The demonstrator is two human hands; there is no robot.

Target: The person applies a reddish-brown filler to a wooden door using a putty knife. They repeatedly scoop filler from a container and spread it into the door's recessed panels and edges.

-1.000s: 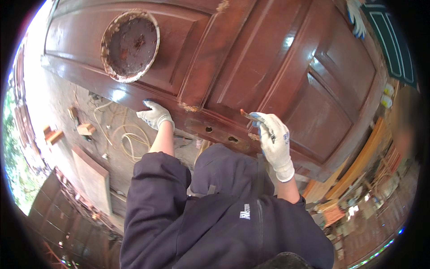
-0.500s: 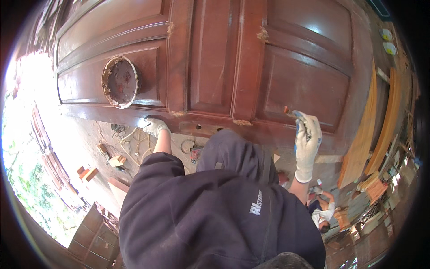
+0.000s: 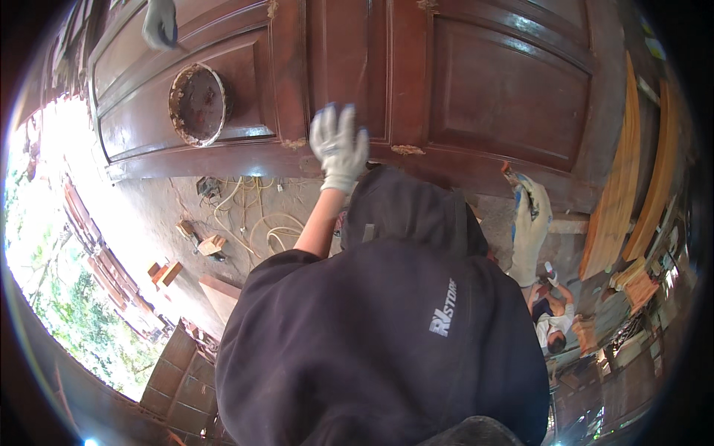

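A reddish-brown panelled wooden door (image 3: 349, 74) lies in front of me. My left hand (image 3: 339, 145), in a white glove with bluish fingertips, is over the middle of its near edge, fingers spread and nothing held. Whether the palm touches the wood I cannot tell. My right hand (image 3: 532, 212), in a stained white glove, is near the door's near right edge, its fingers closed round a small thin tool (image 3: 509, 171) with a reddish-brown tip. The glove hides most of that tool. A round tub (image 3: 199, 105) with brown paste and a crusted rim rests on the left panels.
Another person's gloved hand (image 3: 158, 24) is over the far left of the door. Tan filler patches (image 3: 407, 149) mark its joints. Cables (image 3: 245, 215) and wood blocks (image 3: 165, 273) lie on the floor. Long boards (image 3: 611, 171) stand at right; a person (image 3: 554, 323) works beyond.
My left hand has come from the door's near left edge to the middle, fingers now spread. The right hand has drawn nearer with its tool. Another person's gloved hand has appeared far left.
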